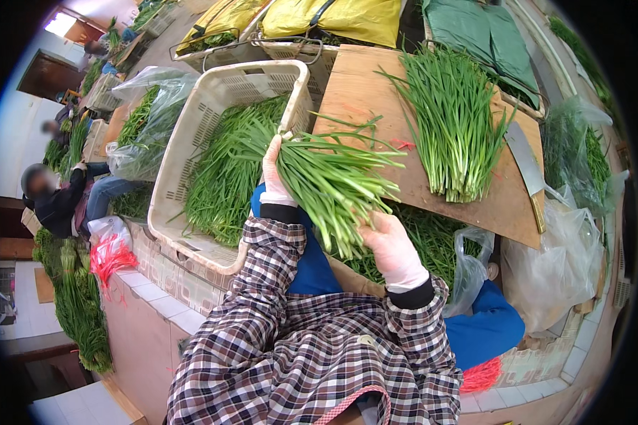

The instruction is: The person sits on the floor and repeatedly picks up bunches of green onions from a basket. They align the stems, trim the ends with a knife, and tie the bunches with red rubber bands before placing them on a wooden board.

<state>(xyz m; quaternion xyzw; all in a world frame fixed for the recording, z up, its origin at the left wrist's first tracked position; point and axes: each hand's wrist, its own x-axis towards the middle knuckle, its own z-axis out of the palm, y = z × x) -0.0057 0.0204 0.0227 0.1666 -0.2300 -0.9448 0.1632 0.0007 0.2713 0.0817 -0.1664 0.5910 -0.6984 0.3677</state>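
A loose bunch of flat green leafy stalks, like garlic chives [335,175], lies across my left hand [277,172], whose fingers wrap round it with the thumb on top. My right hand [388,244] touches the pale cut ends at the bunch's lower right; its fingertips are partly hidden by the stalks. Both hands wear thin pale gloves. Under the bunch's leafy end is a white plastic crate [162,196] holding more greens. On the wooden board [351,90] to the right rests a larger pile of chives [452,122], beside a cleaver [526,159] with its blade pointing away.
Crates covered with yellow sheets [332,21] and a green sheet [484,37] stand beyond. A clear plastic bag [553,265] sits at right. Greens lie below the board. Red ties [111,255] hang over the tiled ledge at left, near a seated person [64,202].
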